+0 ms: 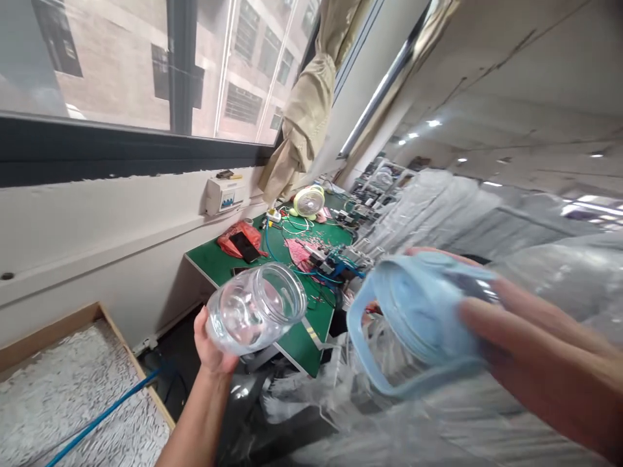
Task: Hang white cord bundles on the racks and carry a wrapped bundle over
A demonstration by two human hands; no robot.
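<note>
My left hand (210, 347) is wrapped round a clear, empty plastic jar (256, 307), held tilted with its open mouth turned toward me and to the right. My right hand (491, 318) grips a pale blue lid (421, 318) that has a loop handle hanging below it; the lid is close to the camera and blurred. Jar and lid are apart, with a gap between them.
A green worktable (302, 337) behind the jar carries cables, a small fan (309, 201), a red bag (241, 237) and small parts. Clear plastic bags (438, 214) pile up on the right. A wooden tray (73, 389) of grey material lies at lower left under the window.
</note>
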